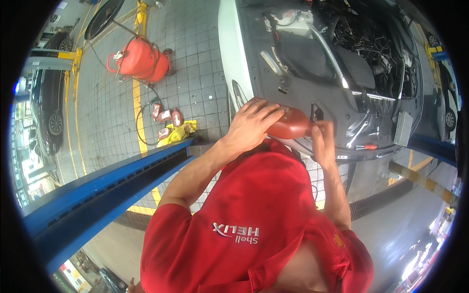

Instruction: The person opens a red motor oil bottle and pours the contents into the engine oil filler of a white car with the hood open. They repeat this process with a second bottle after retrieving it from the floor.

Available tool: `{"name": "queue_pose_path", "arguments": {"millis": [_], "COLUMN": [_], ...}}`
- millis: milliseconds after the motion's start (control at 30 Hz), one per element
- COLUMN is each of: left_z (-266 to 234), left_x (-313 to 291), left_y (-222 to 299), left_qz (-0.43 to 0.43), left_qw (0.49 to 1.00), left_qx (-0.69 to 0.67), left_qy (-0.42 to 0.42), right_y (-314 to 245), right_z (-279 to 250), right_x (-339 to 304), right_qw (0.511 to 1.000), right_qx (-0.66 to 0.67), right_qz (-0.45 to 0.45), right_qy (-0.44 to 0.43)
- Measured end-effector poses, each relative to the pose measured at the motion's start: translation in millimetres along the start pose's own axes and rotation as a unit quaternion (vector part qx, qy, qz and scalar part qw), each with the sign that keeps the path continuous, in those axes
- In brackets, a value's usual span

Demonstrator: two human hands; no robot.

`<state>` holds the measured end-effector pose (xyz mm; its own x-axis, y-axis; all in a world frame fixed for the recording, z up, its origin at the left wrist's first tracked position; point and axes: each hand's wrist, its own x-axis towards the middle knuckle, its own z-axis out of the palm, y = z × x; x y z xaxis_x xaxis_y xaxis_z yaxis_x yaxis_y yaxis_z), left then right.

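A red plastic oil bottle (pixel 292 123) lies sideways in front of my chest, over the edge of the car's engine bay. My left hand (pixel 254 121) is wrapped over its body from the left, fingers curled on top. At the neck end on the right, my right hand (pixel 323 139) has its fingers closed at the bottle's mouth. Whether a cap sits between those fingers is hidden. Just right of that hand, a metal wrench (pixel 359 134) rests on the dark front panel, with a red-handled tool (pixel 366 146) beside it.
Ahead is the open engine bay (pixel 376 53) of a light-coloured car. A red wheeled tank (pixel 144 58) with hoses stands on the tiled floor at the left. Nearer are several red bottles (pixel 164 116) and a yellow cloth (pixel 178 134). A blue lift beam (pixel 107 188) crosses the lower left.
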<state>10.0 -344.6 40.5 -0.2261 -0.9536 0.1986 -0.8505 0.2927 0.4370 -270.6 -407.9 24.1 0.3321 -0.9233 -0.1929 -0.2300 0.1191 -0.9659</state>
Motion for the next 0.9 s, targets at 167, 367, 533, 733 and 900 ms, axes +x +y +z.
{"name": "queue_pose_path", "arguments": {"millis": [167,367,533,733,900], "left_z": [10.7,27.6,37.4,21.1,27.1], "left_x": [-19.8,-71.6,-131.6,-158.2,-154.4], "left_y": [-17.7,-87.4,-176.7,-238.9,-258.3], "left_qz": [-0.038,-0.225,-0.290,-0.353,-0.345], "left_qw": [0.999,0.970,0.957,0.927,0.929], "left_qx": [-0.017,-0.016,0.019,0.084,0.089], "left_qy": [0.026,-0.089,-0.023,-0.091,-0.099], "right_y": [-0.4,20.9,37.6,30.5,42.9], "right_z": [13.8,37.0,45.5,40.0,21.4], "right_x": [24.9,49.9,40.9,44.3,37.8], "right_qw": [0.988,0.976,0.955,0.950,0.956], "right_qx": [-0.107,0.000,0.069,0.105,0.078], "right_qz": [0.097,0.165,0.226,0.245,0.259], "right_qy": [-0.056,-0.144,-0.178,-0.163,-0.114]}}
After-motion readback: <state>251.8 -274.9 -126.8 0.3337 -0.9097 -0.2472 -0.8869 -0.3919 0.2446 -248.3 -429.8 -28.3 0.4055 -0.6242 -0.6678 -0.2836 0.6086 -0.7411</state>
